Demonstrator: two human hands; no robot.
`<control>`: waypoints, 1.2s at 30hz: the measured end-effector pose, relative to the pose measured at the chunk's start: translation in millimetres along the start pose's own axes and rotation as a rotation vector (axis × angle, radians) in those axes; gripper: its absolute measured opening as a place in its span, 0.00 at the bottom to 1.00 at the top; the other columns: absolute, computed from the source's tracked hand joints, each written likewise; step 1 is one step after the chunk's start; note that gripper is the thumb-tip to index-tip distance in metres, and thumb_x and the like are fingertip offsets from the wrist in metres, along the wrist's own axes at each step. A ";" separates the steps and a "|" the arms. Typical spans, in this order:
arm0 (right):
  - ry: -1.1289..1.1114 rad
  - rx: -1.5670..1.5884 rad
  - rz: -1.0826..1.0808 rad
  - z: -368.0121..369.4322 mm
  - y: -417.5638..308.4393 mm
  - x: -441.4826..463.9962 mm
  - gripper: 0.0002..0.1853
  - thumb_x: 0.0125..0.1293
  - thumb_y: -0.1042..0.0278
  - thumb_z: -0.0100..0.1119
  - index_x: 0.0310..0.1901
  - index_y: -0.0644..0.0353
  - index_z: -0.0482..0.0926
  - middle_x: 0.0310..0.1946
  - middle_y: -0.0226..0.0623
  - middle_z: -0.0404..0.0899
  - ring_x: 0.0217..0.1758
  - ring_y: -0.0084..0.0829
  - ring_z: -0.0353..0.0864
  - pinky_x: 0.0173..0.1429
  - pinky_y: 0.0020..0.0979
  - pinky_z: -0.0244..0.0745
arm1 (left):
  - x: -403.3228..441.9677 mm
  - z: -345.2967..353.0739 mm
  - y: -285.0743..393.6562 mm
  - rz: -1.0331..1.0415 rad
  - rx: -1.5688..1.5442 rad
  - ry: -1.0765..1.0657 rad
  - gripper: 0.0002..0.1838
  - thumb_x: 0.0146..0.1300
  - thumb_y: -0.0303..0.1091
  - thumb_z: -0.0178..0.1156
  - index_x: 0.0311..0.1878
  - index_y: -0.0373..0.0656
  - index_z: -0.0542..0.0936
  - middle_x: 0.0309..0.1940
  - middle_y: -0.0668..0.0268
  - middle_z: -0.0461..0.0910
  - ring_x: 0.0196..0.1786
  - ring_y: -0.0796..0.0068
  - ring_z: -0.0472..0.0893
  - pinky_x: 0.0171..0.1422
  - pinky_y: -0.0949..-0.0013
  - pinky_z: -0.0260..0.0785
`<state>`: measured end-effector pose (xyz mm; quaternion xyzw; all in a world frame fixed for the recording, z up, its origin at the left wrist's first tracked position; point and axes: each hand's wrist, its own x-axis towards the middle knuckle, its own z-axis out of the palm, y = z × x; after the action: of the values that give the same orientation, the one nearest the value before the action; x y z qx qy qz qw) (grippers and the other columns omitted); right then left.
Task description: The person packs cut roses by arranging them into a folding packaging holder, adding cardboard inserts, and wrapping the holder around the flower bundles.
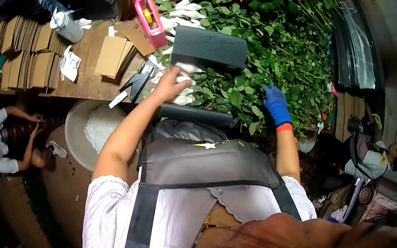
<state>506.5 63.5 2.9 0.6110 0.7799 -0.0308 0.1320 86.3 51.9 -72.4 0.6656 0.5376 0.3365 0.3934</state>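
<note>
My bare left hand [169,85] reaches to the row of rose heads in white netting [184,85], thumb and fingers apart against them. My right hand [276,105], in a blue glove with a red cuff, lies on the leafy green stems [235,93] with its fingers stretched out. Leaves partly hide its fingertips. A dark corrugated sheet [209,46] lies across the roses just beyond my left hand. Another dark corrugated piece [195,114] sits at the table's near edge. Black-handled scissors [139,83] lie left of my left hand.
A pink tape dispenser [151,22], loose cardboard pieces [115,55], cardboard stacks [32,52] and a white canister [67,26] occupy the table. A large tub [78,137] stands below left. A seated person [0,143] is far left; another person [374,159] is at right.
</note>
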 end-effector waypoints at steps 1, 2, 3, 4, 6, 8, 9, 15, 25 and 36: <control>-0.012 -0.068 0.024 -10.5 -5.7 -0.6 0.25 0.58 0.69 0.64 0.60 0.48 0.77 0.56 0.40 0.78 0.53 0.46 0.81 0.58 0.42 0.77 | -0.3 -1.7 3.5 -0.006 0.016 0.001 0.21 0.60 0.41 0.72 0.49 0.40 0.77 0.45 0.56 0.77 0.49 0.59 0.79 0.54 0.63 0.72; -0.026 -0.132 0.053 -41.6 -21.7 -5.6 0.26 0.59 0.67 0.64 0.61 0.48 0.76 0.58 0.40 0.77 0.53 0.46 0.81 0.58 0.42 0.77 | -0.9 -3.0 8.4 0.035 -0.034 0.025 0.21 0.60 0.42 0.72 0.49 0.39 0.78 0.46 0.55 0.78 0.49 0.59 0.80 0.54 0.63 0.72; -0.040 -0.197 0.087 -70.7 -37.6 -9.8 0.26 0.59 0.66 0.64 0.61 0.47 0.75 0.59 0.40 0.76 0.54 0.46 0.81 0.57 0.42 0.78 | -1.5 -1.8 4.3 -0.001 -0.017 -0.001 0.21 0.60 0.42 0.72 0.49 0.38 0.79 0.46 0.54 0.78 0.50 0.59 0.80 0.54 0.62 0.73; 0.041 -0.097 0.064 -89.5 -52.0 -13.6 0.23 0.62 0.61 0.63 0.60 0.47 0.77 0.57 0.41 0.79 0.54 0.45 0.81 0.55 0.41 0.78 | -0.5 -3.4 6.4 -0.051 -0.016 -0.028 0.21 0.60 0.43 0.72 0.48 0.39 0.79 0.46 0.54 0.78 0.50 0.59 0.81 0.54 0.62 0.73; 0.137 0.262 -0.152 -113.4 -84.0 -10.8 0.21 0.65 0.54 0.61 0.60 0.45 0.78 0.50 0.40 0.84 0.51 0.44 0.83 0.54 0.42 0.78 | -0.7 0.2 2.2 -0.001 -0.009 0.000 0.21 0.61 0.44 0.71 0.49 0.39 0.80 0.46 0.54 0.78 0.50 0.58 0.80 0.54 0.62 0.73; 0.077 0.469 -0.210 -120.3 -136.7 1.6 0.24 0.66 0.45 0.58 0.61 0.42 0.77 0.40 0.41 0.86 0.43 0.48 0.85 0.47 0.45 0.79 | 0.3 -2.3 4.2 0.035 0.010 -0.002 0.21 0.60 0.44 0.71 0.50 0.39 0.79 0.47 0.53 0.77 0.51 0.56 0.80 0.55 0.61 0.72; -0.027 0.395 -0.175 -131.0 -165.0 10.6 0.24 0.67 0.43 0.57 0.61 0.43 0.77 0.38 0.43 0.86 0.41 0.48 0.85 0.44 0.45 0.80 | 0.2 -3.7 5.7 0.043 0.032 -0.010 0.22 0.60 0.44 0.71 0.50 0.39 0.79 0.47 0.53 0.77 0.51 0.55 0.79 0.55 0.60 0.72; -0.088 0.098 -0.120 -58.3 -191.2 75.7 0.21 0.68 0.43 0.54 0.51 0.49 0.82 0.37 0.42 0.87 0.43 0.43 0.86 0.48 0.46 0.80 | 6.8 -14.7 13.8 -0.077 -0.185 -0.047 0.22 0.64 0.50 0.65 0.47 0.39 0.81 0.40 0.54 0.82 0.44 0.52 0.81 0.53 0.58 0.73; 0.017 0.105 -0.087 -34.6 -194.3 78.0 0.22 0.69 0.39 0.53 0.45 0.48 0.85 0.37 0.42 0.86 0.41 0.45 0.86 0.46 0.48 0.79 | 10.9 -27.5 27.7 0.052 0.224 0.116 0.18 0.74 0.48 0.52 0.38 0.45 0.83 0.31 0.54 0.81 0.34 0.47 0.80 0.39 0.53 0.71; -0.150 0.169 -0.051 -38.7 -192.7 79.8 0.24 0.64 0.40 0.57 0.49 0.51 0.84 0.45 0.44 0.85 0.48 0.46 0.84 0.51 0.47 0.78 | -8.5 -46.4 0.8 -0.262 -0.124 0.196 0.17 0.61 0.43 0.69 0.40 0.41 0.76 0.30 0.59 0.79 0.32 0.65 0.80 0.42 0.65 0.71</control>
<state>297.3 98.5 -1.1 0.5960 0.7777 -0.1454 0.1371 44.6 51.0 -50.4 0.5285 0.6336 0.3781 0.4199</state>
